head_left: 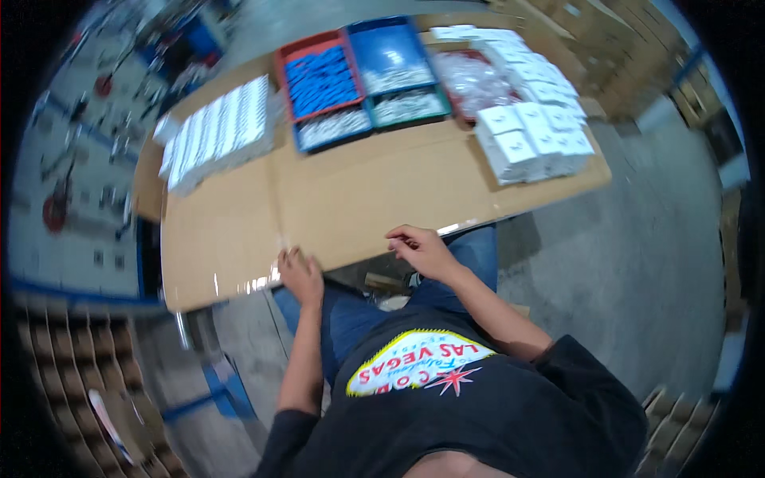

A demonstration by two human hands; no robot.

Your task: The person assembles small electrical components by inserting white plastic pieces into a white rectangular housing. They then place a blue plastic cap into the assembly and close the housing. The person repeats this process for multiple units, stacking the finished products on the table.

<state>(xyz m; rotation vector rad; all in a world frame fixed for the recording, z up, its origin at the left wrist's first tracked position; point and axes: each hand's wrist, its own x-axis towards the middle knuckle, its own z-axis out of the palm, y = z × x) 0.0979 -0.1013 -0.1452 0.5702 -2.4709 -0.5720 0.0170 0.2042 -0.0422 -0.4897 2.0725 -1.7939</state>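
Brown cardboard covers the tabletop [358, 191], which stands over a grey floor [606, 239]. At the tabletop's near edge, the left hand [301, 277] lies with fingers loosely bent and apart, nothing visible in it; whether it touches the edge I cannot tell. Farther right along that edge, the right hand [426, 253] is half curled, thumb and fingers parted, also without a visible object.

Toward the tabletop's far side sit a small blue tray [339, 141] and a green tray [410, 121], both holding pale pieces. Behind them are a red tray [312, 40] of blue parts and a larger blue tray [386, 48]. White boxes [223, 131] line the tabletop's left end; clear bags [478, 84] and stacked white cartons [534, 143] occupy its right. Beyond its far right corner are brown boxes [613, 40].
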